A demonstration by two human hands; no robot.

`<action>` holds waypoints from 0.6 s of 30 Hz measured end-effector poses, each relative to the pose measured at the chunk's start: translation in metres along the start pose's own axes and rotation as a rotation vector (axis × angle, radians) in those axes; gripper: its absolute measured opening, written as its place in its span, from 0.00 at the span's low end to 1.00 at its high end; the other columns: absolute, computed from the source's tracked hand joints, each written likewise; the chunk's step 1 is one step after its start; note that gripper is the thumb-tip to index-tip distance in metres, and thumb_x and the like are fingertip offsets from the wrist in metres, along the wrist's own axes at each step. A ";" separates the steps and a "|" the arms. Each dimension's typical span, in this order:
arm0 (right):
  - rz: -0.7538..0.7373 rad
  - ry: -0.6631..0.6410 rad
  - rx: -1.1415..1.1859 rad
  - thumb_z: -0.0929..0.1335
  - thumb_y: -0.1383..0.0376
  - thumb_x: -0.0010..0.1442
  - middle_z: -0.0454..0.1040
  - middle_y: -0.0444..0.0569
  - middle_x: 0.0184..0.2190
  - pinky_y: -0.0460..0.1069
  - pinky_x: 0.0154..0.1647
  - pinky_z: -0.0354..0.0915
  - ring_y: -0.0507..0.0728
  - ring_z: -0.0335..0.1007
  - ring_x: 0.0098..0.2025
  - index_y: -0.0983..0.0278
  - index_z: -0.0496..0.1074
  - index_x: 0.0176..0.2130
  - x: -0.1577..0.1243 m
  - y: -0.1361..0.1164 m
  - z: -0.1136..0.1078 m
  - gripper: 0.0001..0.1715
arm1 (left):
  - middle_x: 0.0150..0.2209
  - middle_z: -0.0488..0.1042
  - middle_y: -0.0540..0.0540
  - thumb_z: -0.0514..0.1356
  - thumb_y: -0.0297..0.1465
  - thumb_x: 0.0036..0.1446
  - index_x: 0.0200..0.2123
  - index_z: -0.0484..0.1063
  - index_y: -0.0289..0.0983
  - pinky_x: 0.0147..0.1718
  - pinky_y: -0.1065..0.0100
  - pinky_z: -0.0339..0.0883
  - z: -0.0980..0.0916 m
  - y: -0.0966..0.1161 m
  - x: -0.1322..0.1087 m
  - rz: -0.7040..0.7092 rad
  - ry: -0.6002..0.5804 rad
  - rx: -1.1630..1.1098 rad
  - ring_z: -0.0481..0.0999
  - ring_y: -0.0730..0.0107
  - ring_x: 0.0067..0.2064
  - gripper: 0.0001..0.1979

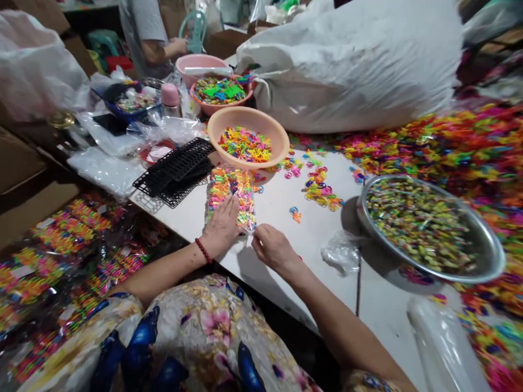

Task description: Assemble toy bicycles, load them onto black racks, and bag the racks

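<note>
A clear plastic bag (pixel 245 191) packed with rows of small bright plastic pieces lies flat on the white table. My left hand (pixel 222 224) rests on its near half with the fingers stretched out. At the bag's near right corner, my right hand (pixel 270 246) pinches the edge of the plastic between thumb and fingers. Just beyond the bag stands a peach bowl (pixel 281 139) partly filled with small colourful plastic pieces. Black plastic grids (pixel 175 169) are stacked to the left of the bag.
A steel basin (pixel 496 256) of small mixed pieces stands at right, before a large heap of colourful pieces (pixel 429 141). Behind lies a big white sack (pixel 347 71). Filled bags (pixel 73 223) are piled lower left. A co-worker (pixel 149 38) is at the back.
</note>
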State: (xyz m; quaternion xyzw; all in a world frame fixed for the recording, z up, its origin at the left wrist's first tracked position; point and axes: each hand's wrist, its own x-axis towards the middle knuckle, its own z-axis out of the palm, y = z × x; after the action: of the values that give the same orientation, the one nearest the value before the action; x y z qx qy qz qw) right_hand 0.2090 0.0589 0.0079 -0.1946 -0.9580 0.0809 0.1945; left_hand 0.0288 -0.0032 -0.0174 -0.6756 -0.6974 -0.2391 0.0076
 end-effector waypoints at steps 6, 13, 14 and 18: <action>-0.021 0.063 -0.069 0.61 0.76 0.58 0.66 0.48 0.28 0.51 0.33 0.57 0.58 0.59 0.31 0.62 0.65 0.32 -0.025 -0.032 0.012 0.10 | 0.69 0.56 0.29 0.57 0.40 0.63 0.70 0.46 0.29 0.68 0.49 0.48 -0.006 0.003 0.000 0.092 -0.043 -0.017 0.50 0.50 0.72 0.39; 0.152 0.289 -0.160 0.62 0.73 0.64 0.71 0.57 0.45 0.56 0.45 0.60 0.62 0.63 0.45 0.65 0.65 0.54 -0.011 -0.044 0.041 0.18 | 0.63 0.66 0.31 0.50 0.40 0.69 0.67 0.55 0.32 0.63 0.54 0.62 -0.006 -0.024 -0.037 -0.067 0.223 -0.213 0.64 0.56 0.66 0.28; 0.161 0.301 -0.158 0.62 0.73 0.65 0.71 0.57 0.45 0.56 0.45 0.60 0.62 0.63 0.45 0.64 0.65 0.55 -0.006 -0.044 0.044 0.19 | 0.60 0.69 0.31 0.49 0.38 0.70 0.65 0.58 0.32 0.62 0.55 0.65 -0.005 -0.028 -0.041 -0.084 0.240 -0.225 0.68 0.58 0.63 0.25; 0.193 0.308 -0.093 0.62 0.71 0.67 0.72 0.56 0.40 0.57 0.45 0.57 0.62 0.62 0.43 0.62 0.70 0.49 0.017 -0.044 0.042 0.13 | 0.56 0.73 0.33 0.50 0.38 0.69 0.62 0.61 0.32 0.58 0.57 0.69 -0.004 -0.032 -0.043 -0.090 0.241 -0.219 0.73 0.59 0.58 0.23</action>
State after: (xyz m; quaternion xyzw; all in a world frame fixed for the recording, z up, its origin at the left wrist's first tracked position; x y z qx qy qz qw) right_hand 0.1619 0.0222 -0.0145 -0.3042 -0.8966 0.0242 0.3209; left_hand 0.0009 -0.0437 -0.0390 -0.6070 -0.6906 -0.3933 0.0068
